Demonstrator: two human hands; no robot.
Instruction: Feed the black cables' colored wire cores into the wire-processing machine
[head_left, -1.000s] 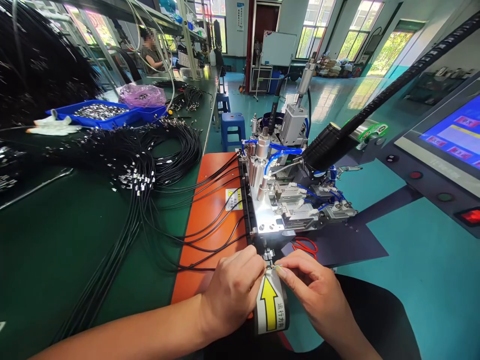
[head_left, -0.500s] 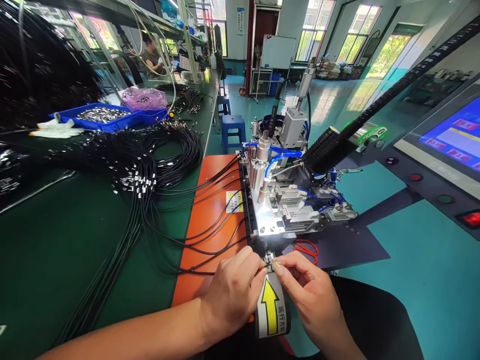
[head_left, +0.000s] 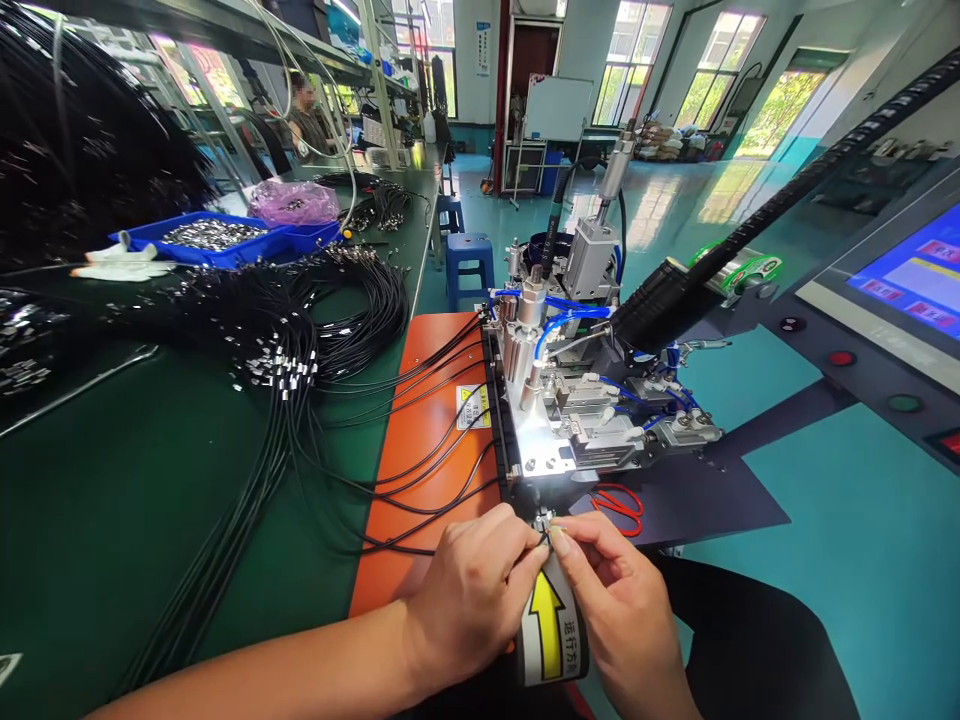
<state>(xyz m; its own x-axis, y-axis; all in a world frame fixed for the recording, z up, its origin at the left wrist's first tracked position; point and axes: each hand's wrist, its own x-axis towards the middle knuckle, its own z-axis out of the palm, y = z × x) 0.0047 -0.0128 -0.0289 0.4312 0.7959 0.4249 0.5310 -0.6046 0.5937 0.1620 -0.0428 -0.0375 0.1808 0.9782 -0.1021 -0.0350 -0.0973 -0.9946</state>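
Note:
My left hand (head_left: 484, 580) is closed in a pinch on a thin black cable (head_left: 547, 536), whose tip is mostly covered by my fingers. Opposite it, my right hand (head_left: 619, 600) pinches at the same short stretch with thumb and forefinger. Both sets of fingertips meet at a small metal fixture (head_left: 543, 519) on the front of the bench machine (head_left: 547, 440). Below the fingertips is a rounded guide with a yellow arrow label (head_left: 551, 625). Several black cables run from the left over an orange plate (head_left: 427, 440) toward the machine.
Bundled black cables (head_left: 360, 310) with metal ends lie on the green table (head_left: 112, 490). Behind them stands a blue tray (head_left: 247, 250) of small metal parts. Red-handled scissors (head_left: 621, 505) lie right of the fixture. A control screen (head_left: 915, 265) stands at right; a person sits far back.
The whole view has shifted slightly. My fingertips stay together at the fixture, and the left fingers have moved a little closer to the right ones.

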